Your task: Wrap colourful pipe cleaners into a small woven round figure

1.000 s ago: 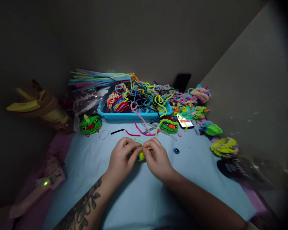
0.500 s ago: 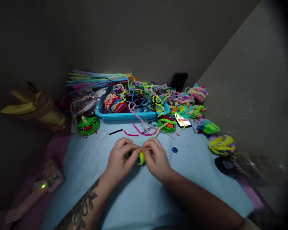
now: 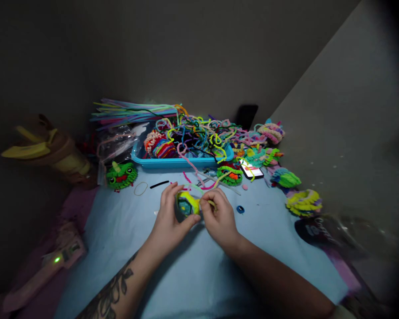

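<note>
Yellow-rimmed coil (image 3: 187, 205) sits pinched in the left hand (image 3: 169, 221) while the right hand (image 3: 219, 217), at 3 o'clock, grips its loose yellow end, apparently mid-wrap, needing a tight pull around next.

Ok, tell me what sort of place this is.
Probably a home craft corner. A blue tray overflows with pipe cleaners, finished fuzzy pieces lie on the blue-covered table, and the left hand and right hand hold a yellow coil.
</note>
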The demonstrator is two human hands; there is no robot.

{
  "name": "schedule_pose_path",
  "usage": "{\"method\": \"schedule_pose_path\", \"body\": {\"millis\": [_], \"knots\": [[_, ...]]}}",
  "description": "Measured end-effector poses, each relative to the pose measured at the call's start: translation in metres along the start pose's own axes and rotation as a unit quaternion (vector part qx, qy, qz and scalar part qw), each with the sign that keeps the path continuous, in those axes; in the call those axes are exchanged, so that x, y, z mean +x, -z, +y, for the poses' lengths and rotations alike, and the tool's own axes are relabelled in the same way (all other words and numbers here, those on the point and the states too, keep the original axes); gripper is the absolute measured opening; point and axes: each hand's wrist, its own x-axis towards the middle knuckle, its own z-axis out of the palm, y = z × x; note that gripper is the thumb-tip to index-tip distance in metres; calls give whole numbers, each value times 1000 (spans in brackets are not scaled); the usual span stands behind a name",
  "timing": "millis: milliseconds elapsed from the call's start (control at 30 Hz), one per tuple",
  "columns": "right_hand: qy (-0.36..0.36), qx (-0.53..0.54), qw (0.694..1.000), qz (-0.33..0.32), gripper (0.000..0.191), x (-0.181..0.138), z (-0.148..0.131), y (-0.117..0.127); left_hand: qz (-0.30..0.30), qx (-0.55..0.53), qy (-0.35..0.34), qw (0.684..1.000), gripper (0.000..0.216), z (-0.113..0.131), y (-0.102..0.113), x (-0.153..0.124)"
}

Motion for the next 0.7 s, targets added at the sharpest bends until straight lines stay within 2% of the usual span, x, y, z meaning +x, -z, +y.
{"method": "schedule_pose_path", "body": {"millis": [100,233,300,500,700], "knots": [[-71,45,996,19,6,0,1,-1,-15,-78,79,994,96,0,-4,0],[-98,79,992,6,5,0,3,-2,-39,-234,165,957,96,8,-1,3],[-81,81,993,-3,4,1,2,0,-29,-281,180,942,91,10,3,5],[38,16,998,-39,9,6,-2,9,-46,-343,227,910,80,9,15,10],[82,1,994,-76,8,9,-4,13,-91,-378,260,884,81,14,24,11]]}}
